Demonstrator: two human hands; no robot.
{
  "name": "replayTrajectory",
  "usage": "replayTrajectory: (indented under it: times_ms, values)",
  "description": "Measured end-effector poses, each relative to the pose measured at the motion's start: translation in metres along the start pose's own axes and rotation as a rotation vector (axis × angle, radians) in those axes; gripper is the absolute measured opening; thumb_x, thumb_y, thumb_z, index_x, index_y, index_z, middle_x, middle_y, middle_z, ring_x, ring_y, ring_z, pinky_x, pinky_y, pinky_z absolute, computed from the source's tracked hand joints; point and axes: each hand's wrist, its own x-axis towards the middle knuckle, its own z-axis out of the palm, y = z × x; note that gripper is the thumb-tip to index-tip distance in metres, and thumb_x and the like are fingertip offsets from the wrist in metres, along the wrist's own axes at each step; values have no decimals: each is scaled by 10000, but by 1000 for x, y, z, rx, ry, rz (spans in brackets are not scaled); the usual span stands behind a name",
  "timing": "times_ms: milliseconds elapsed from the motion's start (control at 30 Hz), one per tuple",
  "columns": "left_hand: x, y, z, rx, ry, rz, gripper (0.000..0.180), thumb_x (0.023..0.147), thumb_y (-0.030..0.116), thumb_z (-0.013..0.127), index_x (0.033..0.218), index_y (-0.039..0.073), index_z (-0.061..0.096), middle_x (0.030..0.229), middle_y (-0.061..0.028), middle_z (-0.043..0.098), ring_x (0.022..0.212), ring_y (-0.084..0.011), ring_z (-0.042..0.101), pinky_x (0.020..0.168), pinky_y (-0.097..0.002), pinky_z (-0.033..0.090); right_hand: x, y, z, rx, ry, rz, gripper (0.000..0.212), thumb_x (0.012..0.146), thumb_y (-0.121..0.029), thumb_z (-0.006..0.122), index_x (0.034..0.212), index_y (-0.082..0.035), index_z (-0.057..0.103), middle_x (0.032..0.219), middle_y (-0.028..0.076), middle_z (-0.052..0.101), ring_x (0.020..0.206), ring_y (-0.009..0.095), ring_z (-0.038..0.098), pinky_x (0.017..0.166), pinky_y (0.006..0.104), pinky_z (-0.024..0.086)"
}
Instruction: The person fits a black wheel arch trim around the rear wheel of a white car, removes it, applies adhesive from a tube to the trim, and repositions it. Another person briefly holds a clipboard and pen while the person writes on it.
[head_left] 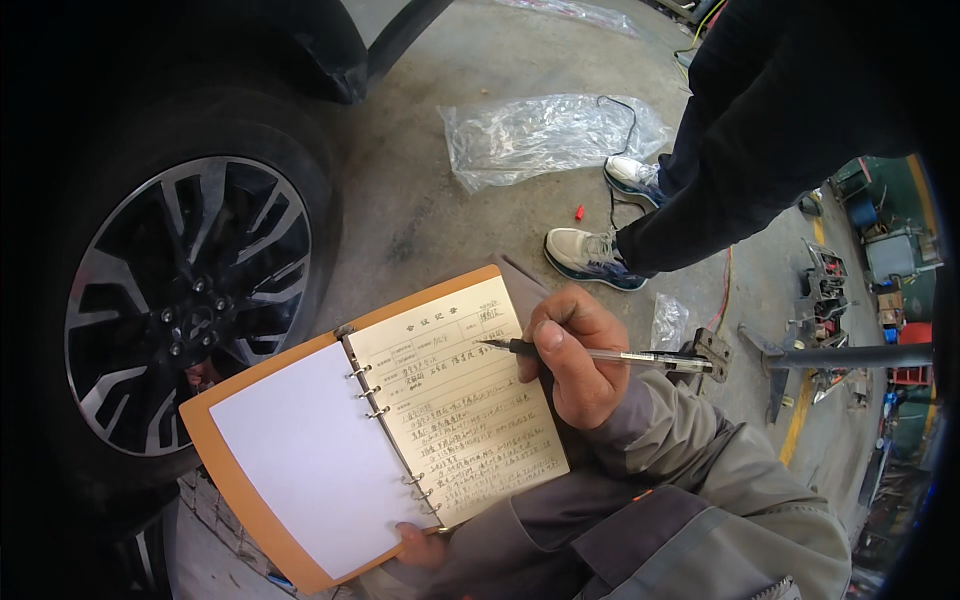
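Standing at the left, item one: a vehicle wheel with a dark tyre and black-and-silver spokes. Standing at the upper right, item two: a co-worker, showing dark trouser legs and light shoes. Lying crumpled on the concrete floor near those shoes, item three: a clear plastic sheet.

Item four: a ring-bound notebook in a tan cover, lying open at the person's lap, its left page showing blank white and its right page carrying handwriting.

Item five: the right hand, reaching in from the lower right in a grey sleeve. The forearm is slanting up and leftward; the hand is hanging at the right page's upper edge, its thumb facing the camera. The fingers are curling inward, pinching a pen.

Item six: the left hand, mostly hidden, holding the notebook's lower edge; one digit is lapping onto the left page, the others lying out of sight.

Item seven: the pen, slim and clear-barrelled, lying nearly level in view, its dark tip pointing left over the right page; whether it is touching paper, one cannot tell.

Item eight: a small red piece, lying near the shoes.
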Motion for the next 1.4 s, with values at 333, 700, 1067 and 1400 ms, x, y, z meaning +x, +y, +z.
replayTrajectory:
  times_ms: [333, 700, 1067, 1400]
  values:
    - [13, 1, -10, 87, -273, 99, 748, 948, 548, 474, 1454, 2, 401, 1506, -166, 407, 1361, -316, 397, 1149, -469, 261, 11, -5, 22, -405, -257, -186, 175, 793, -48, 710, 820, -52, 537, 618, 95, 584, 527, 246, 602, 484, 336, 448]
    - [4, 16, 3, -485, 89, -202, 785, 981, 577, 383, 1418, -75, 386, 1440, -198, 451, 1299, -304, 473, 1085, -405, 372, 16, 6, 27, -509, -284, -285, 235, 768, -36, 743, 763, -61, 509, 571, 95, 555, 492, 273, 587, 442, 362, 424]
    - [-4, 2, 15, -409, 185, -203, 775, 983, 565, 388, 1418, -76, 385, 1433, -199, 458, 1287, -303, 481, 1077, -403, 380, 16, 13, 31, -554, -290, -296, 249, 738, -25, 751, 732, -69, 507, 600, 83, 552, 517, 285, 578, 466, 375, 427]
    - [-3, -6, 11, -384, 237, -208, 765, 985, 555, 392, 1417, -76, 384, 1426, -199, 464, 1277, -302, 489, 1069, -401, 386, 15, 15, 33, -569, -250, -302, 262, 710, -17, 741, 705, -66, 483, 598, 82, 530, 523, 296, 567, 470, 384, 429]
